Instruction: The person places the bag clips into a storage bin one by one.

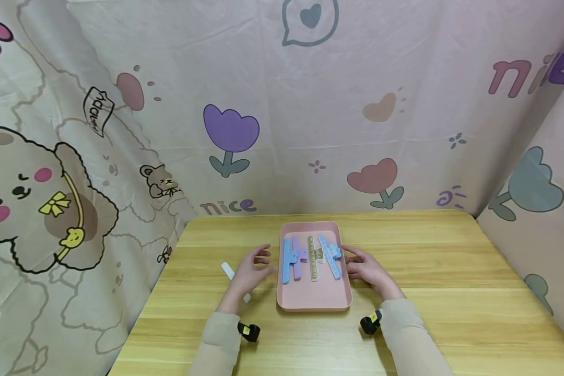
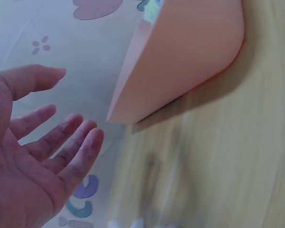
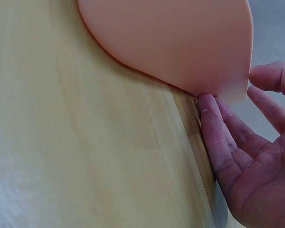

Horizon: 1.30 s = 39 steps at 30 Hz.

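A pink tray lies on the table with several ruler clips in it: a blue ruler clip, a purple ruler clip, an olive-and-clear one and a slanted light-blue one. My right hand is at the tray's right side. In the right wrist view its fairly straight fingertips touch the tray wall low down, the thumb beside the rim. Left of the tray, apart from it, my left hand holds nothing, fingers loosely spread. Beneath that hand lies a white strip, partly hidden.
The wooden table extends on both sides of the tray. A printed cloth hangs along its back edge and at the sides. Black wrist cameras sit on the left sleeve and the right sleeve.
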Each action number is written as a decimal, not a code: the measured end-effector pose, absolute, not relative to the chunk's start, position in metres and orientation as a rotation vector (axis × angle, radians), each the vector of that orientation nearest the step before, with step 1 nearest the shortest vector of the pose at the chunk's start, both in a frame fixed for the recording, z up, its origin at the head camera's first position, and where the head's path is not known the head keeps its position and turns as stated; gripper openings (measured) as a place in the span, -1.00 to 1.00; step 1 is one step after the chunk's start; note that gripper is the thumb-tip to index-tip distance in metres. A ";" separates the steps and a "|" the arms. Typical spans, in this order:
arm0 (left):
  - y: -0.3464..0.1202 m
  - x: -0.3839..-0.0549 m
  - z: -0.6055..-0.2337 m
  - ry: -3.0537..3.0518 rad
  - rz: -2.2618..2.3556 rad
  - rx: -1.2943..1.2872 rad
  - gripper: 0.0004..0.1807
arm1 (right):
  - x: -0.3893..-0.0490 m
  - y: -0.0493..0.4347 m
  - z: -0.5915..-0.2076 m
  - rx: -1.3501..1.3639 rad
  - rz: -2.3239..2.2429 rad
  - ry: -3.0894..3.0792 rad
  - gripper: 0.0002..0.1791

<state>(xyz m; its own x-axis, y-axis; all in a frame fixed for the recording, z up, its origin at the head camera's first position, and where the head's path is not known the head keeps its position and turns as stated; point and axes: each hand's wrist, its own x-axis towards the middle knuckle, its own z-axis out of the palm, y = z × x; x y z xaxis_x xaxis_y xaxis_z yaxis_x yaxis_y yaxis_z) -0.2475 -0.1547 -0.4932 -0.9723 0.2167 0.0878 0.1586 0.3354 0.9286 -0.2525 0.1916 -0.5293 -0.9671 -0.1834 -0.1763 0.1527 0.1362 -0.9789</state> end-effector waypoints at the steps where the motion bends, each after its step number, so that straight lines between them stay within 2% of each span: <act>1: -0.157 -0.246 -0.491 2.557 1.748 0.356 -0.35 | -0.252 0.192 -0.529 -0.027 -1.910 2.163 -0.29; 13: -0.199 -0.234 -0.494 2.809 1.617 0.308 -0.28 | -0.250 0.193 -0.529 -0.029 -1.913 2.162 -0.30; 24: -0.212 -0.234 -0.504 2.944 1.403 0.080 -0.18 | -0.251 0.192 -0.530 -0.025 -1.915 2.161 -0.30; 32: -0.213 -0.236 -0.508 2.922 1.434 -0.065 -0.26 | -0.251 0.191 -0.531 -0.042 -1.910 2.164 -0.29; 39: -0.213 -0.238 -0.514 2.925 1.425 -0.093 -0.33 | -0.251 0.192 -0.531 -0.037 -1.921 2.158 -0.28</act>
<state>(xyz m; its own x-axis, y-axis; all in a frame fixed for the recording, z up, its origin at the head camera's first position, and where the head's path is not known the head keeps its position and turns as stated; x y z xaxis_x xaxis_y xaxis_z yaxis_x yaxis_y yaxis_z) -0.2376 -0.2130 -0.5145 -0.9920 -0.1006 0.0768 -0.0015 0.6161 0.7876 -0.2507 0.1917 -0.5312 -0.9680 -0.1847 -0.1700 0.1474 0.1297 -0.9805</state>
